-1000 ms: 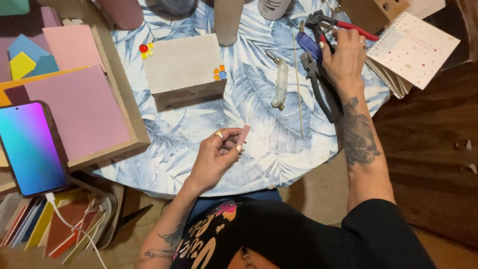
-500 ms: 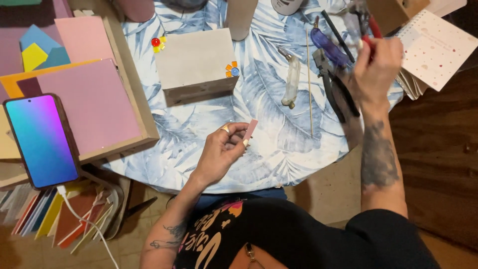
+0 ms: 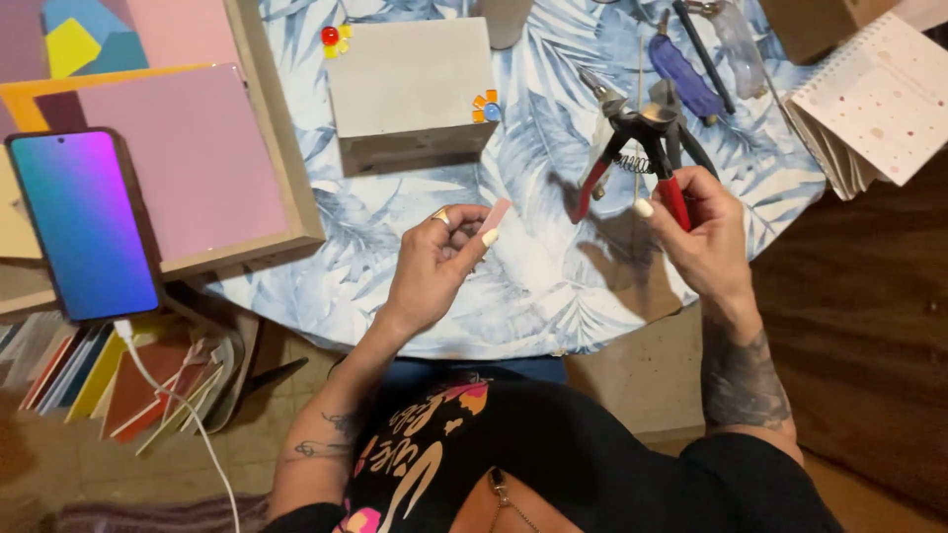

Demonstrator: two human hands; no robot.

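Pink tile strip point(image 3: 496, 215) in left hand point(image 3: 434, 262), beside nippers point(image 3: 637, 148).

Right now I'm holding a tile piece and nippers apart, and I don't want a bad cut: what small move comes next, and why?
Probably bring the red-handled nippers in the right hand across to the pink tile piece pinched in the left hand. The jaws stand open but well clear of the piece.

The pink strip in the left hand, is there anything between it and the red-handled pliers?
Nothing visible. The pink strip sticks up from the left hand, and the pliers are held in the right hand. Only bare leaf-print tablecloth shows in the gap between them.
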